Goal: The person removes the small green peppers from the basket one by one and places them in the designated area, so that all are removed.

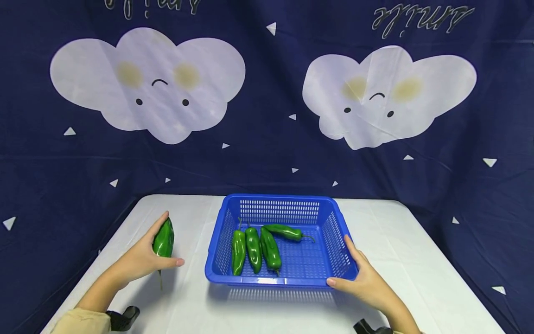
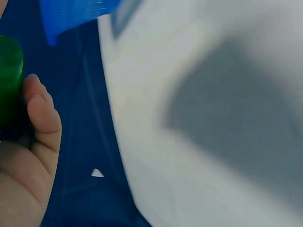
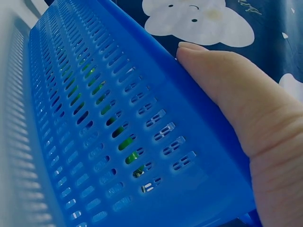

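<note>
Over the left part of the table, my left hand (image 1: 139, 260) holds a green pepper (image 1: 164, 240), its thin stem hanging down. The thumb points away to the right, and the pepper hides most of the fingers. In the left wrist view only part of this pepper (image 2: 9, 80) shows, at the left edge. My right hand (image 1: 367, 282) grips the front right corner of a blue plastic basket (image 1: 271, 197), thumb on the front rim. Several green peppers lie in the basket: some upright in a row at its left (image 1: 253, 250), one crosswise behind (image 1: 285, 232).
The basket stands on a white-covered table (image 1: 400, 250), near its middle. Behind the table hangs a dark blue cloth (image 1: 267, 116) printed with white clouds and small triangles. A black strap (image 1: 123, 318) is on the left wrist.
</note>
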The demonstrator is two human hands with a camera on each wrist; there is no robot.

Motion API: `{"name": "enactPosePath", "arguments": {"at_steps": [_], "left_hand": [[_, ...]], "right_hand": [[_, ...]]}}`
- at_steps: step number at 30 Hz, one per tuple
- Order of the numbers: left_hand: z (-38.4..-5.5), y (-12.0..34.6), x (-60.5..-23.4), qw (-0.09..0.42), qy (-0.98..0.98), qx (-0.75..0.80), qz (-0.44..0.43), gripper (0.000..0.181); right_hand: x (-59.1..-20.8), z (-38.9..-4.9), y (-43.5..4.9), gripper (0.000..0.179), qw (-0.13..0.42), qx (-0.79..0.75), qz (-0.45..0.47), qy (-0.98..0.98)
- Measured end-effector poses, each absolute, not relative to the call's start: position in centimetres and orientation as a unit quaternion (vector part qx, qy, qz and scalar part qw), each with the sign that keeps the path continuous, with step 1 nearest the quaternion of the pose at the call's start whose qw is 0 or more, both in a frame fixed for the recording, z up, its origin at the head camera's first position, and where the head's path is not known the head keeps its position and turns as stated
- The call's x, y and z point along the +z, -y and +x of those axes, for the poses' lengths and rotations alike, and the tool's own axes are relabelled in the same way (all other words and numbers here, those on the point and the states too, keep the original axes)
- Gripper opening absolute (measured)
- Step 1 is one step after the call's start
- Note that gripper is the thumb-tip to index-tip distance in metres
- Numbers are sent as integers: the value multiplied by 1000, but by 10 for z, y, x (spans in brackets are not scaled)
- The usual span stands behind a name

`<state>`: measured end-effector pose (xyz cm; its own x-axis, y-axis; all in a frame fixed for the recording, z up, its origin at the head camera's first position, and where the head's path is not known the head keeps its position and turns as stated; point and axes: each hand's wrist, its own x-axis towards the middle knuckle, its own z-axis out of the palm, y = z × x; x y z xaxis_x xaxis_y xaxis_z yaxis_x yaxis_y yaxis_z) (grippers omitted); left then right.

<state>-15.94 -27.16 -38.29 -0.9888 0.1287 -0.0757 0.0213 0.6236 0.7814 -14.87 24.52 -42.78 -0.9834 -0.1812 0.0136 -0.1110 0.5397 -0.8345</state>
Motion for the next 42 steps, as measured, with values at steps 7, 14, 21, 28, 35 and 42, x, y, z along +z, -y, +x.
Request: {"name": "enactPosePath", "arguments": {"at_steps": [7, 14, 21, 28, 35, 42], "left_hand": [[-162, 282, -412, 68, -909, 411, 32, 135], [-166, 287, -432, 98, -920, 378, 42, 135], [-169, 284, -442, 107, -933, 339, 51, 136], [-171, 283, -449, 105, -941, 317, 56, 139], [-172, 281, -451, 94, -953, 279, 70, 138], [-172, 280, -447, 90, -969, 223, 61, 139]], "right_hand": [[-428, -149, -244, 116, 37, -477, -85, -874], [-426, -148, -244, 116, 44, -472, -76, -878], [-426, -148, -245, 116, 42, -473, -76, -877], [-425, -148, -245, 116, 42, -475, -79, -876], [-426, -148, -245, 116, 41, -472, -76, -877], [-426, -148, -245, 116, 43, -475, -76, -876]]}}
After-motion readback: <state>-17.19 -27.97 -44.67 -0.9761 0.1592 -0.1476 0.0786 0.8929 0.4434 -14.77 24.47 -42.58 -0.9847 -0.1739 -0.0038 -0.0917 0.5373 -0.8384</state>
